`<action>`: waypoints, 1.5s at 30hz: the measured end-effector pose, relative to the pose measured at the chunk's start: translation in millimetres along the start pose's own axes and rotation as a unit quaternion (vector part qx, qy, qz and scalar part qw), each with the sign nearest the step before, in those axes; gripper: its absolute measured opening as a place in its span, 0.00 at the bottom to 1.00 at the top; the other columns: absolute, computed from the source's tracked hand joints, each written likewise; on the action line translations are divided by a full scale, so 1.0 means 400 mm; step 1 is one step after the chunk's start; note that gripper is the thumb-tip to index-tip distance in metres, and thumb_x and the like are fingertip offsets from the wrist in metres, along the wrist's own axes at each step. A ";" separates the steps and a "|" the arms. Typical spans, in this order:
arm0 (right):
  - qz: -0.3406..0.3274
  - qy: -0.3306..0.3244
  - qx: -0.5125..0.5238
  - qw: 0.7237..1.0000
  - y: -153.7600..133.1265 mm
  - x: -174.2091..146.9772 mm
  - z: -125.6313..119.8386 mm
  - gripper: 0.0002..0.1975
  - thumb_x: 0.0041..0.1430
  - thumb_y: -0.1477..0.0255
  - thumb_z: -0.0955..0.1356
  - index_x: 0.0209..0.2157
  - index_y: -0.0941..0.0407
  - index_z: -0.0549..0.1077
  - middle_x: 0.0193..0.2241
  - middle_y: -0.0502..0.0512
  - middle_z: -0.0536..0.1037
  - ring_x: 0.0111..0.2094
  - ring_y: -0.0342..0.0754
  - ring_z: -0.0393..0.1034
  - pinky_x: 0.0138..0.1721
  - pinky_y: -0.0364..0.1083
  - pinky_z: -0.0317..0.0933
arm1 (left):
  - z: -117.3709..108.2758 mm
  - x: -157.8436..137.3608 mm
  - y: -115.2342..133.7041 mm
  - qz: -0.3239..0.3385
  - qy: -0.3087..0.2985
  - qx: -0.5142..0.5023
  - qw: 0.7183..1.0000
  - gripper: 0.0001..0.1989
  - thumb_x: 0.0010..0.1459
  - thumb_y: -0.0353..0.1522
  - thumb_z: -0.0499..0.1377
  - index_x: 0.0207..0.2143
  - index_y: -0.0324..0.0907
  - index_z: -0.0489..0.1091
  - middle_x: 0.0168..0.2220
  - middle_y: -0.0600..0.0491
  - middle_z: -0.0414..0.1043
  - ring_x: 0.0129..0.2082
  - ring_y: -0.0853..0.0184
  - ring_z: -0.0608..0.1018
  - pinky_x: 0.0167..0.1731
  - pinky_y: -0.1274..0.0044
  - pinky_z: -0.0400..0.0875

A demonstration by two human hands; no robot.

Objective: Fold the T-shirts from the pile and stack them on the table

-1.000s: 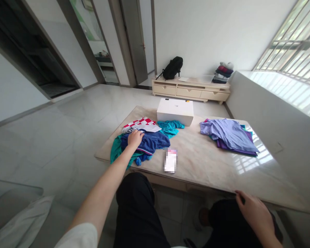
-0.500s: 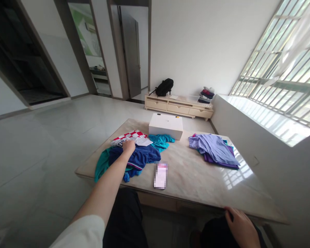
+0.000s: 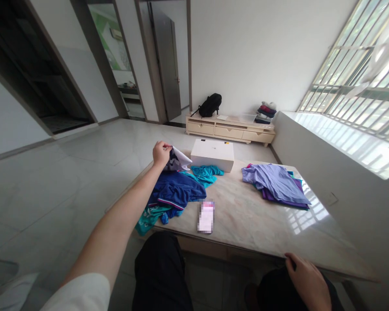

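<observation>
My left hand (image 3: 162,154) is closed on a white shirt (image 3: 180,160) with dark markings, lifting a part of it above the pile. Below it lie a dark blue shirt (image 3: 180,186) with a striped hem and teal clothes (image 3: 205,174), rumpled together on the table's left side. My left forearm hides part of this pile. My right hand (image 3: 307,278) lies on my knee at the table's front edge, its fingers laid out and nothing in it.
The marble-look table (image 3: 240,220) carries a blurred phone (image 3: 206,217), a white box (image 3: 212,154) and a stack of clothes topped by a lavender shirt (image 3: 274,181). Behind stands a low cabinet (image 3: 230,131) with a black backpack (image 3: 210,105) and folded clothes (image 3: 266,113).
My left hand has raised the white shirt from the pile; its red-checked part no longer shows. My right hand stays on the knee. The view has shifted slightly.
</observation>
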State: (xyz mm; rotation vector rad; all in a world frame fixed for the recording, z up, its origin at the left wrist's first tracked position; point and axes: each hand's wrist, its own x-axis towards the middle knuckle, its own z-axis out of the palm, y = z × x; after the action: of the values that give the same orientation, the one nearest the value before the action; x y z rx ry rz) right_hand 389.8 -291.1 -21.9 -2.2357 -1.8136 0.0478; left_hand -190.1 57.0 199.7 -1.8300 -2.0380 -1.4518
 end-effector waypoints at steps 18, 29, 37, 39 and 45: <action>-0.092 -0.088 0.543 0.830 -0.707 0.214 -0.274 0.17 0.52 0.66 0.73 0.44 0.57 0.79 0.42 0.60 0.83 0.48 0.58 0.76 0.49 0.53 0.70 | -0.197 -0.085 0.618 0.291 0.068 -0.290 0.909 0.17 0.68 0.48 0.59 0.42 0.44 0.70 0.35 0.54 0.71 0.34 0.69 0.79 0.34 0.78 0.76; -0.126 0.129 0.347 0.920 -0.303 0.271 -0.631 0.19 0.62 0.69 0.65 0.50 0.56 0.81 0.38 0.55 0.82 0.42 0.53 0.75 0.41 0.46 0.67 | -0.119 -0.113 0.591 0.192 -0.044 -0.401 0.895 0.13 0.62 0.41 0.66 0.38 0.40 0.72 0.29 0.55 0.75 0.26 0.73 0.76 0.26 0.84 0.70; -0.038 0.243 0.232 0.941 -0.177 0.263 -0.878 0.14 0.57 0.69 0.70 0.40 0.61 0.84 0.26 0.52 0.79 0.27 0.46 0.70 0.28 0.43 0.60 | 0.028 -0.226 0.698 0.130 -0.231 -0.453 0.851 0.09 0.62 0.36 0.64 0.38 0.41 0.70 0.23 0.58 0.72 0.13 0.75 0.69 0.13 0.84 0.63; 0.024 0.183 0.333 0.925 -0.174 0.249 -0.906 0.15 0.52 0.66 0.74 0.37 0.63 0.83 0.23 0.53 0.78 0.23 0.46 0.70 0.23 0.42 0.61 | 0.064 -0.259 0.727 0.102 -0.274 -0.470 0.833 0.09 0.62 0.35 0.64 0.39 0.40 0.68 0.26 0.57 0.74 0.16 0.74 0.73 0.18 0.82 0.71; 0.043 0.035 0.619 0.783 -0.217 0.216 -0.938 0.11 0.56 0.64 0.75 0.35 0.57 0.79 0.27 0.55 0.79 0.24 0.49 0.74 0.27 0.48 0.74 | 0.120 -0.420 0.818 0.065 -0.446 -0.518 0.727 0.21 0.61 0.32 0.63 0.55 0.43 0.63 0.49 0.44 0.78 0.48 0.61 0.82 0.51 0.63 0.78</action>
State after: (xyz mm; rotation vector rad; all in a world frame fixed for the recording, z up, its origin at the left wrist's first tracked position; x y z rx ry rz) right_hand 396.5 -259.5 371.3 -1.2739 -1.0220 0.8770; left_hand 146.0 -83.6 268.6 -3.5792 -1.0692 -2.1565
